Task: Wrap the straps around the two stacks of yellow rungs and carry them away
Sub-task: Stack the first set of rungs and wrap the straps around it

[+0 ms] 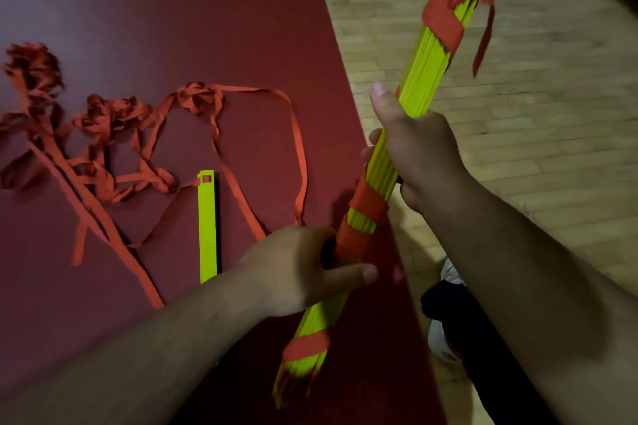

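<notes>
Rungs [419, 79] gripped by both hands.

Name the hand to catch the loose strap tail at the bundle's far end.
Right, probably: the right hand grips the bundle nearest that tail; the left hand grips it at the lower wrap.

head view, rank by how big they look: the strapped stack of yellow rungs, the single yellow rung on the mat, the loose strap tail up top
1. strapped stack of yellow rungs
2. single yellow rung, near end hidden behind the left forearm
3. loose strap tail, blurred
</notes>
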`<state>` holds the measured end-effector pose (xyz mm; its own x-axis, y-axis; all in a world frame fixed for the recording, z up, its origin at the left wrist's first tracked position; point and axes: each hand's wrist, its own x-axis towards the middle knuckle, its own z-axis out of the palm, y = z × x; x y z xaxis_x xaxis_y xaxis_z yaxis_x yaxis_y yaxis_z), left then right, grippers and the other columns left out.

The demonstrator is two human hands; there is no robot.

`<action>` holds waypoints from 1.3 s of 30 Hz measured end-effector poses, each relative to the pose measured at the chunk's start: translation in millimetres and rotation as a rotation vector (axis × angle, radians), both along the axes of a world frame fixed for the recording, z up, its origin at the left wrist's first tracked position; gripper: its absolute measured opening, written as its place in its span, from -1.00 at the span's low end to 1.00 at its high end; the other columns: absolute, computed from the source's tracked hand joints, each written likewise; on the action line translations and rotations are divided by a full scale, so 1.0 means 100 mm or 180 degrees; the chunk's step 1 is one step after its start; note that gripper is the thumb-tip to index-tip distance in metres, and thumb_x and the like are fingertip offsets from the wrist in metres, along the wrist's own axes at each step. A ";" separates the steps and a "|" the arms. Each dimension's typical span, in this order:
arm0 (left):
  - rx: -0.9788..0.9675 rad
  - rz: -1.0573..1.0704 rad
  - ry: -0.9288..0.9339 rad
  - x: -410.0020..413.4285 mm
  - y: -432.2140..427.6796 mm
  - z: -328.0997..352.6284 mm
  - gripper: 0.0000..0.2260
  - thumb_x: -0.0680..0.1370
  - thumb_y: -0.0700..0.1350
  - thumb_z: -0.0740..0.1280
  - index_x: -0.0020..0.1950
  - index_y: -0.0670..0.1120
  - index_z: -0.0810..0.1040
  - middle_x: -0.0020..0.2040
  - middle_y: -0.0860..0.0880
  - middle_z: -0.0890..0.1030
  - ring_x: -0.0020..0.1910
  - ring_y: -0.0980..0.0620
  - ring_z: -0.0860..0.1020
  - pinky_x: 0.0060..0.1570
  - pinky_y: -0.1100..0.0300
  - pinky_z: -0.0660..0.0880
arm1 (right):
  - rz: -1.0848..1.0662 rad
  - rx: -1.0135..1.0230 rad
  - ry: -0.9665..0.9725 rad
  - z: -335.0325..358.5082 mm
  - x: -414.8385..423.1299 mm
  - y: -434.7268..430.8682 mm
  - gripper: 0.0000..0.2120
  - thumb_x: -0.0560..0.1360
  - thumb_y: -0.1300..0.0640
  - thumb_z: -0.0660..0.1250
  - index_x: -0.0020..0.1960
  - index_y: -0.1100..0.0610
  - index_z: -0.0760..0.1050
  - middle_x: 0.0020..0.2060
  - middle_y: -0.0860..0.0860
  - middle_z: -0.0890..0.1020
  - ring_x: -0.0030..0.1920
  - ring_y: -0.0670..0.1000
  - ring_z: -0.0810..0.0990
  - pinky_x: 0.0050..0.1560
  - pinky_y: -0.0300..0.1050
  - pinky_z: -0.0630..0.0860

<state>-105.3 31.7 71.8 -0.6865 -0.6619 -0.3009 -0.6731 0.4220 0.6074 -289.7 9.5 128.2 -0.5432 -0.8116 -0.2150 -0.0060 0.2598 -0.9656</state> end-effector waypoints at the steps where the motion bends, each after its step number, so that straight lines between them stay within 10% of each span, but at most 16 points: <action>1: -0.0069 0.0072 -0.0050 0.00 0.00 -0.01 -0.38 0.31 0.58 0.15 -0.16 0.03 0.47 -0.38 0.00 0.51 -0.40 0.06 0.48 -0.36 -0.03 0.45 | 0.0022 0.0069 0.0020 0.00 0.00 -0.01 -0.39 0.26 -0.42 0.38 -0.10 0.13 0.58 -0.28 0.18 0.65 -0.18 0.27 0.70 -0.08 0.37 0.61; 11: 0.0201 0.0011 0.0706 0.01 -0.01 0.03 -0.70 0.48 0.28 0.40 -0.29 0.17 0.41 -0.49 0.12 0.39 -0.51 0.19 0.33 -0.42 0.20 0.29 | 0.0756 -0.0272 -0.0024 0.06 0.00 -0.04 -0.45 0.31 -0.24 0.47 0.17 0.05 0.50 -0.17 -0.13 0.63 -0.07 -0.06 0.64 0.06 0.13 0.62; 19: 0.1684 -0.0422 0.1207 0.04 0.02 0.23 -0.90 0.55 -0.06 0.45 -0.14 0.01 0.59 -0.25 0.20 0.61 -0.24 0.30 0.54 -0.22 0.35 0.44 | 0.1708 -0.0723 -0.2235 0.13 0.02 0.11 -0.73 0.48 0.16 0.31 0.17 0.16 0.48 -0.17 0.18 0.66 -0.23 0.15 0.66 -0.09 0.10 0.62; 26: 0.0021 -0.0447 0.0212 0.06 -0.11 0.06 -0.72 0.53 0.29 0.31 -0.19 0.13 0.42 -0.38 0.13 0.50 -0.39 0.22 0.44 -0.36 0.23 0.30 | 0.0777 -0.0467 -0.0970 0.08 0.05 0.03 -0.85 0.52 0.25 0.40 0.04 0.22 0.46 -0.31 0.16 0.55 -0.35 0.15 0.56 -0.20 0.16 0.59; 33: -0.0530 0.0103 -0.0109 0.01 0.00 0.00 -0.62 0.57 0.33 0.11 -0.16 0.03 0.34 -0.27 0.03 0.49 -0.16 -0.10 0.54 -0.29 0.05 0.33 | -0.0396 -0.0161 0.0147 -0.05 0.00 -0.07 -0.46 0.17 -0.25 0.44 0.00 0.06 0.48 -0.12 0.10 0.66 -0.10 0.20 0.68 -0.03 0.28 0.63; 39: -0.0742 0.0225 -0.0416 -0.05 0.11 -0.02 -0.44 0.36 0.54 -0.03 -0.21 0.05 0.28 -0.30 0.06 0.43 -0.16 -0.08 0.56 -0.28 0.07 0.34 | -0.0393 0.0071 0.0158 -0.02 0.05 -0.08 -0.30 0.24 -0.23 0.33 0.25 0.16 0.41 -0.09 0.04 0.55 0.02 0.16 0.62 0.11 0.28 0.58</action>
